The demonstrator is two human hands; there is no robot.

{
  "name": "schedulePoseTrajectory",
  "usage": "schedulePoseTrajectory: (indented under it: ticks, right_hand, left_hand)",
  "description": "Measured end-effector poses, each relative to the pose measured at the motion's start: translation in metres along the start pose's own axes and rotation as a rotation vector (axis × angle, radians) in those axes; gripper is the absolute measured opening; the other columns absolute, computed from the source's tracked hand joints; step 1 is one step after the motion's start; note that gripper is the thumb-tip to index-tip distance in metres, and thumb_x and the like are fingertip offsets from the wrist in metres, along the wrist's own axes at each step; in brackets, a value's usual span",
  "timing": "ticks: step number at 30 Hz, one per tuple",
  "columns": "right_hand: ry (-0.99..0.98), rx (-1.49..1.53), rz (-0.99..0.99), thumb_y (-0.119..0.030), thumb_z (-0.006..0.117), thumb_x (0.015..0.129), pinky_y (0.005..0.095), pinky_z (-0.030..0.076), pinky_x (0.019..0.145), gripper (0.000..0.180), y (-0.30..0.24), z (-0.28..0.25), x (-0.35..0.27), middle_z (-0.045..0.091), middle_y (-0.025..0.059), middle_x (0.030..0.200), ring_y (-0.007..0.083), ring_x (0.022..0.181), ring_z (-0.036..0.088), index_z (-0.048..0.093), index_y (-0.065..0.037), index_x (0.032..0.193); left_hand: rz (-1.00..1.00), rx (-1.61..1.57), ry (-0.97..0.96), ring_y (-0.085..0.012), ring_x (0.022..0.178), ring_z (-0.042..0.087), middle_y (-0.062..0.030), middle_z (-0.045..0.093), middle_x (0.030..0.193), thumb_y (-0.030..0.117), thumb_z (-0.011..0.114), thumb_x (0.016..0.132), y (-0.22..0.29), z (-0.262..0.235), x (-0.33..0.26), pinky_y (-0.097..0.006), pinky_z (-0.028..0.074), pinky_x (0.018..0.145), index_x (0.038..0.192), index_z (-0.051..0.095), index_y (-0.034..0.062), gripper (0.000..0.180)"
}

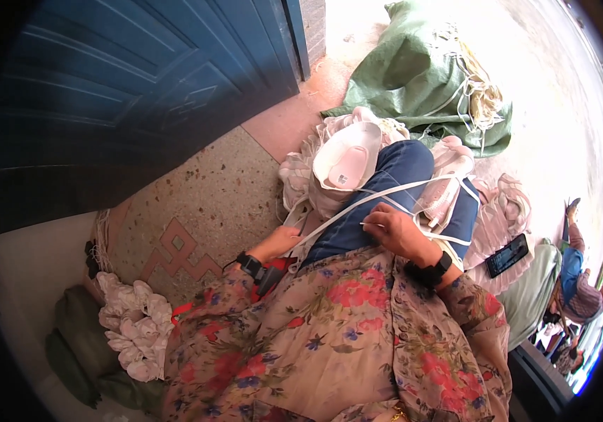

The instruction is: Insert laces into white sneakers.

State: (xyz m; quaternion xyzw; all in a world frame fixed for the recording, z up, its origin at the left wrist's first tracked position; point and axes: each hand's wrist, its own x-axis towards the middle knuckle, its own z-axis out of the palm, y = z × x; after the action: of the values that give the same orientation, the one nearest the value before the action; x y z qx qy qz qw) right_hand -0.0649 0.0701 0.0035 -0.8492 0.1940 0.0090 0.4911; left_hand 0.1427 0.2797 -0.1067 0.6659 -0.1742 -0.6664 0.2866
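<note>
My left hand [282, 242] is closed beside my thigh, its fingertips at the end of a long white shoelace [386, 191]. The lace runs across my jeans to the right. Over my lap, my right hand [394, 229] is curled in a pinch, with a thin white lace tip sticking out from the fingers. A pale pink and white shoe [347, 156] lies by my left knee, its opening and pink insole facing up. Between my legs sits another pink shoe [441, 195], with white laces looped loosely around it.
A blue door [147, 91] stands at the left. Ahead lies a green sack [400, 77] with a bundle of cream laces [483, 98] on it. More pale shoes [505, 204] and a phone [507, 256] lie right; a white cloth bundle [133, 323] lies left. People are at far right.
</note>
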Motion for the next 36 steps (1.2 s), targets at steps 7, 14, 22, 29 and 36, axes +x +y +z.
schedulePoseTrajectory:
  ticks: [7,14,22,29,36]
  right_hand:
    - [-0.011,0.010,0.030,-0.014,0.055,0.081,0.0343,0.045,0.070,0.014,0.001,0.002,0.002,0.054,0.0125,0.085,0.0294,0.079,0.055,0.061,-0.002,0.085]
    - [0.005,0.062,0.084,-0.016,0.055,0.081,0.0338,0.045,0.072,0.016,0.005,-0.002,-0.004,0.055,0.0125,0.087,0.0291,0.081,0.055,0.062,-0.002,0.086]
    - [0.019,0.092,0.091,-0.017,0.054,0.081,0.0340,0.045,0.073,0.018,0.005,-0.004,-0.009,0.059,0.0132,0.088,0.0299,0.082,0.057,0.062,-0.002,0.089]
    - [0.132,0.172,0.165,-0.019,0.053,0.082,0.0362,0.045,0.069,0.020,0.026,-0.008,-0.035,0.060,0.0175,0.081,0.0312,0.078,0.058,0.061,0.000,0.086]
    - [0.343,0.274,0.268,-0.019,0.055,0.081,0.0347,0.046,0.069,0.023,0.017,-0.026,-0.067,0.061,0.0172,0.081,0.0311,0.075,0.059,0.061,0.001,0.090]
  left_hand:
    - [0.039,0.662,-0.419,-0.0160,0.064,0.051,-0.0098,0.060,0.071,0.022,0.055,0.078,-0.015,-0.006,-0.008,-0.032,0.042,0.060,0.085,0.060,-0.0024,0.026]
    - [-0.188,0.675,-0.498,-0.0149,0.068,0.055,-0.0065,0.061,0.072,0.026,0.061,0.075,0.012,-0.010,-0.014,-0.032,0.043,0.060,0.088,0.062,0.0003,0.029]
    - [0.163,0.281,0.499,-0.0254,0.083,0.060,-0.0142,0.063,0.088,0.023,0.059,0.077,-0.005,-0.030,0.022,-0.033,0.046,0.073,0.100,0.057,-0.0016,0.033]
    - [0.767,0.520,0.627,-0.0266,0.087,0.058,-0.0143,0.060,0.092,0.018,0.046,0.087,0.146,-0.035,0.038,-0.034,0.044,0.078,0.096,0.057,0.0002,0.022]
    - [0.952,0.403,0.317,-0.0008,0.053,0.034,0.0047,0.041,0.068,0.015,0.043,0.090,0.317,0.033,-0.011,-0.015,0.028,0.044,0.123,0.040,0.0042,0.035]
